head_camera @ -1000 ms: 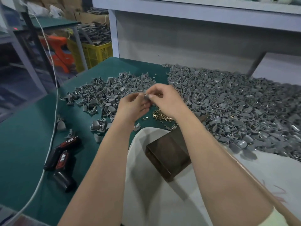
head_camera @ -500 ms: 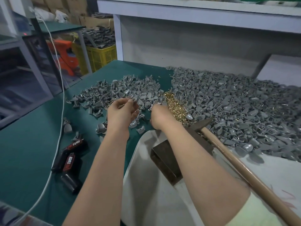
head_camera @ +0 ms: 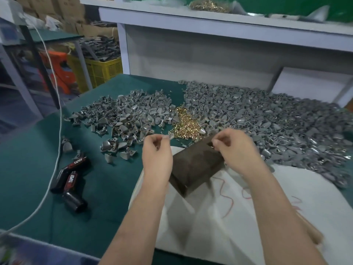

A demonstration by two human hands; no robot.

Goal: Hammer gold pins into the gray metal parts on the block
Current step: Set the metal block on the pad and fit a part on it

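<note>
Two hands hover over the dark block (head_camera: 194,165) in the middle of the frame. The left hand (head_camera: 157,152) pinches a small gray part (head_camera: 171,136), and the right hand (head_camera: 236,148) is curled at the block's top edge (too blurry to tell what it holds). Gold pins (head_camera: 184,123) lie just above the block, and bare white cloth (head_camera: 229,217) spreads below it.

- The one camera rides on the person's head, looking forward and down across the green table (head_camera: 28,169).
- It sits close in. Both forearms enter from the bottom edge, and the left hand (head_camera: 156,152) and right hand (head_camera: 236,148) meet near mid-frame, on either side of the dark block (head_camera: 193,169).
- Its wide lens reaches the white shelf (head_camera: 210,22) along the top.
</note>
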